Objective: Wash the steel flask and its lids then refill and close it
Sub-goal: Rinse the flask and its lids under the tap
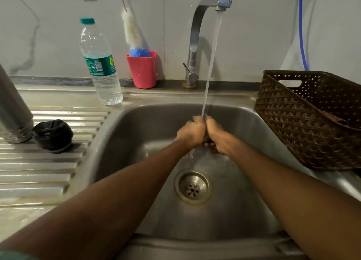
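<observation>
The steel flask (13, 107) stands at the far left on the ribbed drainboard (39, 168), mouth down, with its threaded neck resting on the ridges. Its body is plain brushed metal and runs out of the top left of the view. Just beside its neck, close enough that I cannot tell whether they touch, sits a black lid (53, 135), rounded and matte, with a grey ring at its lower edge.

Over the middle of the basin, the left hand (190, 131) and right hand (218, 136) are pressed against each other with fingers curled inward, directly under the stream of water (212, 64). Water spills off below them. A dark patch shows between the palms, but I cannot tell whether they hold anything.

The drainboard is wet, glossy pressed steel. Behind it stands a clear ribbed plastic bottle (101, 64) with a green cap and label, partly filled. Next comes a smooth pink plastic cup (142, 72) holding a brush (132, 33) with fluffy white and blue bristles. The tap (195, 44) is a squared steel gooseneck with a small side lever. The sink (244, 191) is dull stainless steel with a round perforated drain (193, 187). At the right, a dark brown woven-pattern plastic basket (302, 126) rests on the sink's edge.
</observation>
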